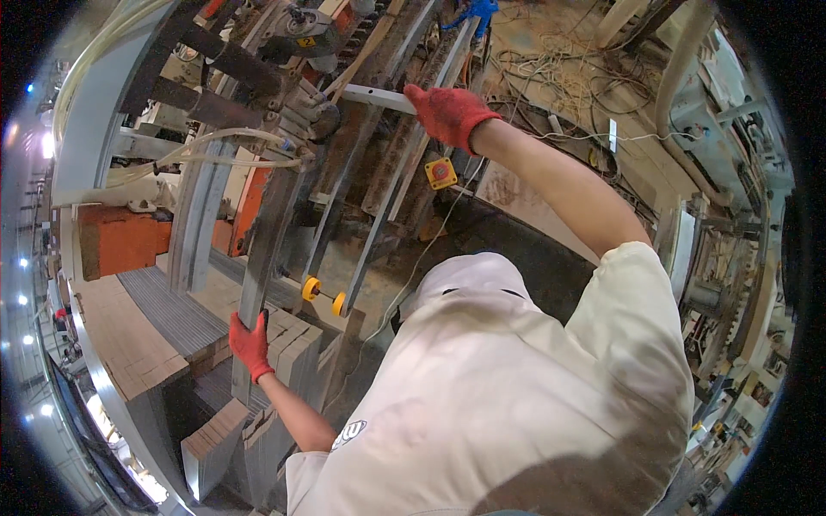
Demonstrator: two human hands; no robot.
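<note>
My right hand (453, 119), in a red glove, is closed round the end of a light grey metal bar (377, 96) that reaches across the machine rails. Lower down on the left, my left hand (249, 346), gloved in red too, is closed on a long upright metal post (260, 267), with the thumb along its right side. Next to that hand stand stacks of flat cardboard (297, 344), and a larger cardboard stack (129, 322) lies further left. Two yellow rollers (311, 288) sit on the rail ends, right of the post.
A yellow box with a red button (440, 174) is fixed below my right hand. Loose cables (576, 82) lie tangled on the floor at the far right. A thin white cable (413, 275) hangs beside the rails. Hoses and pipes (219, 146) crowd the upper left.
</note>
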